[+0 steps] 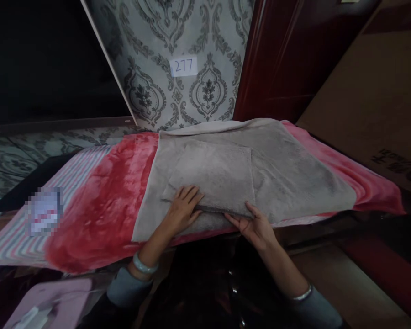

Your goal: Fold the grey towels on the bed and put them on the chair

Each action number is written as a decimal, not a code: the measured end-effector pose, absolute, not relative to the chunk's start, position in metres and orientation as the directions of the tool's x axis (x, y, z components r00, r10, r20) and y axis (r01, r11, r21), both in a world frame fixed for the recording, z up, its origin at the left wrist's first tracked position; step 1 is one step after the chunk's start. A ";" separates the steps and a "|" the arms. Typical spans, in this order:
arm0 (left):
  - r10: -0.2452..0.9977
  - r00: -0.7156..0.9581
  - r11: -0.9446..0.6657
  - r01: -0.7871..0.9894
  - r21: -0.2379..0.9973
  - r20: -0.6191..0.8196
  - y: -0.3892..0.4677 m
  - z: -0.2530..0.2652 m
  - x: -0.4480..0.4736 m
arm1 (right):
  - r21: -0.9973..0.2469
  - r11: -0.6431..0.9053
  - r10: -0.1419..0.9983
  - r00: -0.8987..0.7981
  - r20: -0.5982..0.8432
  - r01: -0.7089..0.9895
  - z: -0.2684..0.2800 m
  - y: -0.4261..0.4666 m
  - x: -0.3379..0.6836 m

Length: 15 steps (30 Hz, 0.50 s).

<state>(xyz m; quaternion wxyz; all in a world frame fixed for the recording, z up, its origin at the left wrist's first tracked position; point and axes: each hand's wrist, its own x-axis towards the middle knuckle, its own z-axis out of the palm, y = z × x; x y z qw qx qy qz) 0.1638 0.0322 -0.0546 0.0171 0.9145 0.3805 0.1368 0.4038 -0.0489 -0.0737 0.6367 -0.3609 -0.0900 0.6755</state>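
One grey towel (277,169) lies spread over one red blanket (113,201), its long axis running left to right along the blanket's near edge. On top of it sits one smaller folded grey towel (214,176), roughly square, lying flat with its near edge almost parallel to the blanket's near edge and its far edge pointing toward the wall.

The left hand (183,208) rests palm down on the near left corner of the folded towel, fingers spread and flat, gripping nothing. A pale bangle (144,265) circles that wrist. The right hand (255,226) is at the near right corner of the folded towel, palm turned up and half open, with its fingertips (251,209) touching that corner; whether it pinches the cloth cannot be told.

One striped sheet (75,169) shows beyond the blanket's left end. On the patterned wall (147,91) behind hangs one paper label (184,66) reading 277. One cardboard box (373,96) stands at the right, just past the blanket's right end.
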 end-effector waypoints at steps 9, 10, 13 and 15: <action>0.668 0.645 -0.715 0.695 0.079 0.372 0.042 -0.059 0.172 | -0.456 -0.163 0.899 0.058 -0.434 -0.875 -0.060 -0.043 0.404; 0.651 0.646 -0.721 0.691 0.057 0.398 0.043 -0.060 0.172 | -0.438 -0.164 0.893 0.056 -0.447 -0.884 -0.060 -0.043 0.403; 0.571 0.666 -0.754 0.657 -0.015 0.479 0.048 -0.058 0.173 | -0.421 -0.167 0.895 0.041 -0.444 -0.892 -0.055 -0.044 0.404; 0.516 0.669 -0.769 0.637 -0.056 0.535 0.046 -0.050 0.175 | -0.438 -0.143 0.913 0.053 -0.405 -0.887 -0.049 -0.044 0.408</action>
